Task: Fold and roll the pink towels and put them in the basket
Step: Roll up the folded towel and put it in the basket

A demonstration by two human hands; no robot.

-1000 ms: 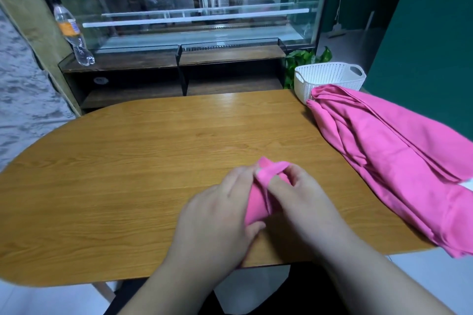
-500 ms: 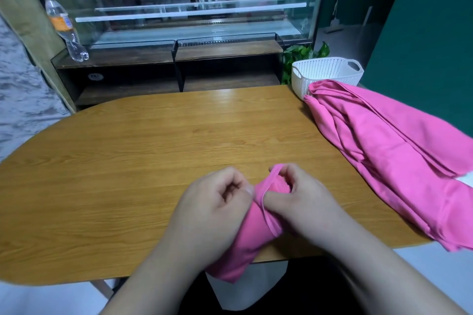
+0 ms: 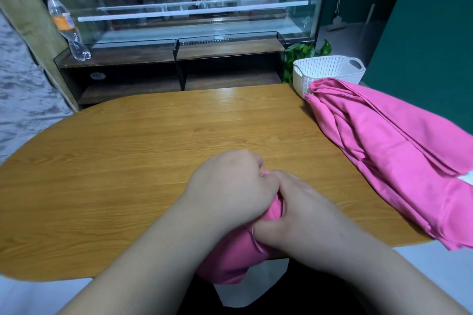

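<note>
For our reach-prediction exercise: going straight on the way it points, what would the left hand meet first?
Likely the far end of the pink towel pile by the basket, after bare table; depth is unclear.

The table (image 3: 153, 151) lies bare from its left edge to mid-width; heaped pink towels (image 3: 389, 151) cover its right edge, touching the basket (image 3: 329, 73) at the far right corner.

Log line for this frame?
phase: rolling | left hand grips pink towel roll | right hand grips same roll | pink towel pile by white basket
</note>
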